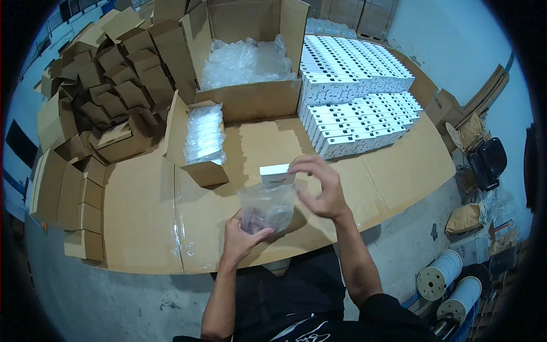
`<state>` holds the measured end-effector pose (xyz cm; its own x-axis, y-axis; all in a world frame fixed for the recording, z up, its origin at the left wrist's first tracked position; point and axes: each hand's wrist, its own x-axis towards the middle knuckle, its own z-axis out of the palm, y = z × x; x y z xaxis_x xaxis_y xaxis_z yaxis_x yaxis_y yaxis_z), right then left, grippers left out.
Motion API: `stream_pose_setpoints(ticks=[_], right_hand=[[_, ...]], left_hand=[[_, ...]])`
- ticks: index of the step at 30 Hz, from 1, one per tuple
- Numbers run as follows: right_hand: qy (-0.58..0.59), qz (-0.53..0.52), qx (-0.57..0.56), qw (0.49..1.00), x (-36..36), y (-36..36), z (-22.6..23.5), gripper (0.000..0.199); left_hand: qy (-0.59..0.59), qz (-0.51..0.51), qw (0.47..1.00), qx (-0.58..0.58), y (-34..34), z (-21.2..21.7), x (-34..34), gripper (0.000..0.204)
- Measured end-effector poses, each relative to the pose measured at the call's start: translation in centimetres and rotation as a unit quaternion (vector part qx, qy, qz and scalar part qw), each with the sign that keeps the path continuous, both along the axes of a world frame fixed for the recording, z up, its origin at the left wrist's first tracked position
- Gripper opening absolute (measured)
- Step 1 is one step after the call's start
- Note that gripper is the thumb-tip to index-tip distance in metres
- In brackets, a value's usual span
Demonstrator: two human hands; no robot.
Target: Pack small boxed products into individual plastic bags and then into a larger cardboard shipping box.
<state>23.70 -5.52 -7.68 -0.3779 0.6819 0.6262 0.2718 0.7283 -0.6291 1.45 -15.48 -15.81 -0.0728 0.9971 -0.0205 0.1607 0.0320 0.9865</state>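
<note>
My left hand [242, 239] is closed around the lower part of a clear plastic bag [265, 208], holding it upright over the near part of the cardboard-covered table. A small white box [277, 172] stands at the bag's mouth; its top sticks out, and its lower part is hidden by the cloudy plastic. My right hand [321, 188] grips the right end of this box with curled fingertips. The thumb sits lower, beside the bag's rim.
An open carton [208, 171] of bagged packs stands beyond my left hand. A bigger carton [256, 100] with clear bags lies behind it. White boxes [353, 122] are stacked at right, empty brown cartons [125, 85] piled at left. Cable spools [440, 275] stand on the floor.
</note>
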Motion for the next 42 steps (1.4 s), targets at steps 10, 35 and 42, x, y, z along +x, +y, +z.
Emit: stream_pose_setpoints(ticks=[10, 35, 42], right_hand=[[-0.213, 0.065, 0.053, 0.973, -3.4, -1.9, 2.0, 0.043], [-0.307, 0.338, -0.099, 0.884, -5.1, 1.9, 5.4, 0.04], [-0.365, 0.281, -0.143, 0.876, -4.7, 2.4, 5.3, 0.024]], left_hand=[[0.036, 0.036, 0.998, 0.043, 0.0, 0.2, 0.5, 0.049], [0.022, -0.097, 0.995, 0.018, 0.8, -0.2, -0.8, 0.042], [-0.025, -0.026, 0.999, -0.004, 0.7, 0.7, 0.1, 0.05]])
